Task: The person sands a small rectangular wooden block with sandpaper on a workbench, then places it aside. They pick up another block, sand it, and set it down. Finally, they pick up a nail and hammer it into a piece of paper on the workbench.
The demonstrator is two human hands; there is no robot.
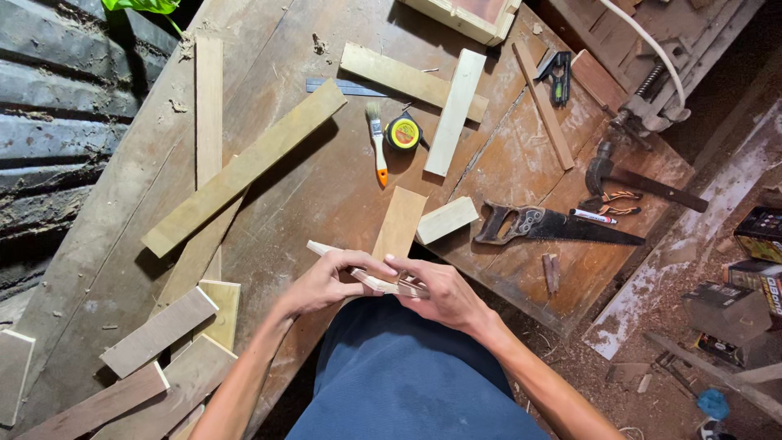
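Meeting at the bench edge, left hand [326, 281] and right hand [436, 289] each grip a thin wood strip [366, 273].

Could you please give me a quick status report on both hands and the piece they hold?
Left hand and right hand both gripping thin pale wooden strip. Strip held over worn brown wooden workbench. Nothing between the hands; short light plank lies just beyond.

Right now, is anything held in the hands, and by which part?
Yes: a thin wooden strip. The left hand pinches its middle from above; the right hand grips the near end, fingers wrapped over it.
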